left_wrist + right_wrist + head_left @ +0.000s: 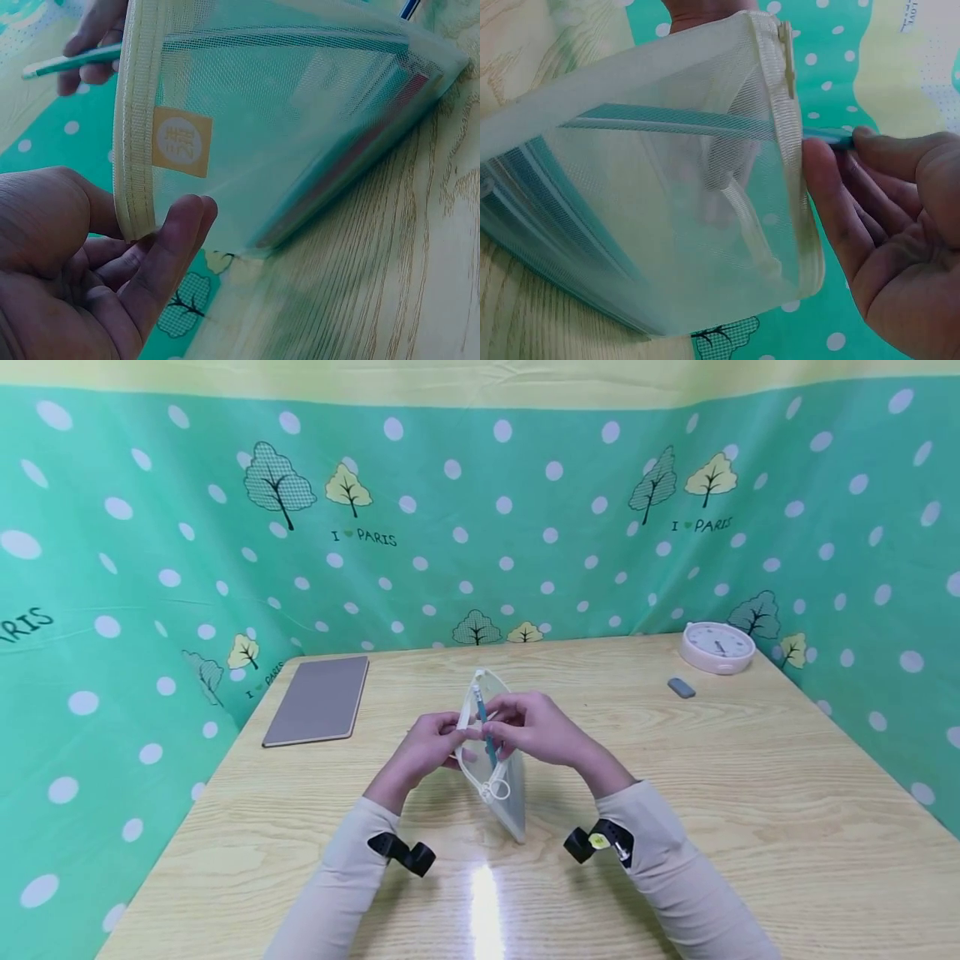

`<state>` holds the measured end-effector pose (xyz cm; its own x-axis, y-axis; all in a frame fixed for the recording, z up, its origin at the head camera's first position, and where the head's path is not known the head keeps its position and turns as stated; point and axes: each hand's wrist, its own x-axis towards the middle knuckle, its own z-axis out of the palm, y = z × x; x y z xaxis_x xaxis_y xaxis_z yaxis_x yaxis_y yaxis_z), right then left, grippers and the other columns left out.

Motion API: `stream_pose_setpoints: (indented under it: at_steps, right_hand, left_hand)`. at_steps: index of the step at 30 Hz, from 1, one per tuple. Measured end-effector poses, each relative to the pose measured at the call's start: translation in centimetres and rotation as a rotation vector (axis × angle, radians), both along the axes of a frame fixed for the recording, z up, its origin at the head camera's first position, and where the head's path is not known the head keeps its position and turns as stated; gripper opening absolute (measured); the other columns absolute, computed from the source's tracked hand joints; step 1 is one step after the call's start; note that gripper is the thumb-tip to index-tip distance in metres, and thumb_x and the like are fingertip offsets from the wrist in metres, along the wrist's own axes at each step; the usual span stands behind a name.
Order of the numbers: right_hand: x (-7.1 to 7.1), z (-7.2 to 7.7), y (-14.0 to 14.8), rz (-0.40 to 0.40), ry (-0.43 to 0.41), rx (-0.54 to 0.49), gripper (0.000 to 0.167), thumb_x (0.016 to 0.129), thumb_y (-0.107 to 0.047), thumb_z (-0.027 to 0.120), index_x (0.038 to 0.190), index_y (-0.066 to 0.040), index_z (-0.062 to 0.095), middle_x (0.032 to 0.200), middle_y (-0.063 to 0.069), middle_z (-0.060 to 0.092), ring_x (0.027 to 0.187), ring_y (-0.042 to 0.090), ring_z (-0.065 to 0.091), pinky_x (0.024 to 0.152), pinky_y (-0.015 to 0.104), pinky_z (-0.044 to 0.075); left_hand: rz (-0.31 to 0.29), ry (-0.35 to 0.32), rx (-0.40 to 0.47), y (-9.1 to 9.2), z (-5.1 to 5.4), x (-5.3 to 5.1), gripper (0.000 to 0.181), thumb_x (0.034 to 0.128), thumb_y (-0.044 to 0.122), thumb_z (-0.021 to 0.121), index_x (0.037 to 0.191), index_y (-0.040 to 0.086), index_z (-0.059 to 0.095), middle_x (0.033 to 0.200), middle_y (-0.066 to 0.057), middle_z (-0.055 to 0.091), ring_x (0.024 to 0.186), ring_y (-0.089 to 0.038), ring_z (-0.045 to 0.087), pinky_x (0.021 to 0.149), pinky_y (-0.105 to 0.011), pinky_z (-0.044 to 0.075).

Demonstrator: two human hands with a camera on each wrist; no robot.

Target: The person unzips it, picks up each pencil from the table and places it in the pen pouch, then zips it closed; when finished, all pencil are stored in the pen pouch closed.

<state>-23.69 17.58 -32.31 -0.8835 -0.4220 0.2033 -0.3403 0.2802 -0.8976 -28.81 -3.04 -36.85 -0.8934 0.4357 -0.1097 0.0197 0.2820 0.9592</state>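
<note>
A cream mesh zip pouch (513, 810) stands on edge over the table, its zipped mouth spread apart and facing up. My left hand (429, 745) pinches the left rim of that mouth between thumb and fingers. In my right hand (536, 727), thumb and fingertips grip a teal pencil (482, 703) with a pale end. Part of the pencil lies inside the pouch, seen through the mesh in the right wrist view, while the gripped end sticks out past the zip. Several long, slim things, teal and dark red, lie along the pouch bottom (352, 157), blurred by the mesh.
A grey notebook (318, 700) lies at the back left of the wooden table (750, 793). At the back right are a round white clock (717, 647) and a small grey block (681, 687). A green dotted curtain (502, 560) borders the table.
</note>
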Motion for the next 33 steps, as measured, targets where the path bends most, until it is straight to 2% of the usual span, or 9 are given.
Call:
stream_pose_setpoints:
  at_steps: [3, 7, 11, 17, 22, 29, 33]
  right_hand:
    - [-0.07, -0.03, -0.06, -0.09, -0.038, 0.023, 0.022, 0.1, 0.0, 0.062, 0.117, 0.015, 0.064, 0.097, 0.026, 0.074, 0.073, 0.027, 0.072, 0.06, 0.036, 0.065]
    - [-0.23, -0.07, -0.05, -0.211, -0.048, 0.101, 0.018, 0.1, -0.004, 0.065, 0.113, 0.008, 0.066, 0.094, 0.018, 0.076, 0.076, 0.032, 0.074, 0.051, 0.041, 0.062]
    - [-0.29, -0.11, -0.04, -0.274, -0.055, 0.194, 0.017, 0.098, -0.007, 0.069, 0.111, 0.003, 0.067, 0.09, 0.013, 0.077, 0.07, 0.024, 0.074, 0.044, 0.038, 0.057]
    - [-0.27, -0.1, -0.13, -0.266, -0.069, 0.257, 0.015, 0.096, -0.008, 0.073, 0.105, 0.001, 0.065, 0.089, 0.012, 0.075, 0.064, 0.015, 0.071, 0.04, 0.028, 0.052]
    - [-0.28, -0.06, 0.0, -0.26, -0.069, 0.289, 0.012, 0.098, -0.007, 0.07, 0.104, 0.003, 0.066, 0.089, 0.013, 0.074, 0.064, 0.015, 0.07, 0.044, 0.033, 0.057]
    - [-0.31, -0.26, 0.12, -0.201, -0.065, 0.308, 0.015, 0.097, -0.004, 0.069, 0.108, 0.006, 0.068, 0.092, 0.015, 0.075, 0.066, 0.015, 0.07, 0.053, 0.044, 0.063]
    - [-0.26, -0.17, 0.13, -0.192, -0.06, 0.303, 0.016, 0.097, -0.004, 0.069, 0.109, 0.006, 0.068, 0.093, 0.015, 0.075, 0.066, 0.014, 0.07, 0.052, 0.041, 0.063]
  left_hand:
    - [0.005, 0.0, 0.001, 0.09, -0.04, 0.03, 0.032, 0.1065, 0.01, 0.057, 0.133, -0.007, 0.061, 0.118, -0.023, 0.072, 0.081, -0.02, 0.075, 0.077, -0.038, 0.066]
    - [0.011, -0.005, 0.006, 0.13, -0.05, 0.03, 0.032, 0.1071, 0.007, 0.054, 0.134, -0.009, 0.059, 0.117, -0.023, 0.073, 0.079, -0.018, 0.074, 0.074, -0.036, 0.066]
    - [0.017, -0.009, 0.007, 0.13, 0.07, 0.07, 0.032, 0.1075, 0.007, 0.052, 0.134, -0.009, 0.059, 0.118, -0.023, 0.073, 0.079, -0.017, 0.074, 0.07, -0.031, 0.065]
    - [0.014, -0.009, 0.011, 0.16, 0.19, 0.17, 0.032, 0.1077, 0.006, 0.051, 0.135, -0.009, 0.058, 0.12, -0.024, 0.072, 0.079, -0.016, 0.074, 0.07, -0.03, 0.064]
    - [0.009, -0.002, 0.011, 0.18, 0.21, 0.19, 0.032, 0.1078, 0.006, 0.051, 0.135, -0.009, 0.058, 0.121, -0.025, 0.071, 0.081, -0.019, 0.074, 0.071, -0.031, 0.065]
    - [0.005, -0.002, -0.008, 0.13, -0.15, 0.09, 0.033, 0.1079, 0.006, 0.051, 0.136, -0.009, 0.058, 0.121, -0.024, 0.071, 0.083, -0.021, 0.075, 0.071, -0.032, 0.065]
    - [0.004, 0.001, -0.004, 0.08, -0.15, 0.04, 0.033, 0.1079, 0.006, 0.051, 0.136, -0.009, 0.058, 0.122, -0.025, 0.071, 0.082, -0.02, 0.075, 0.071, -0.032, 0.065]
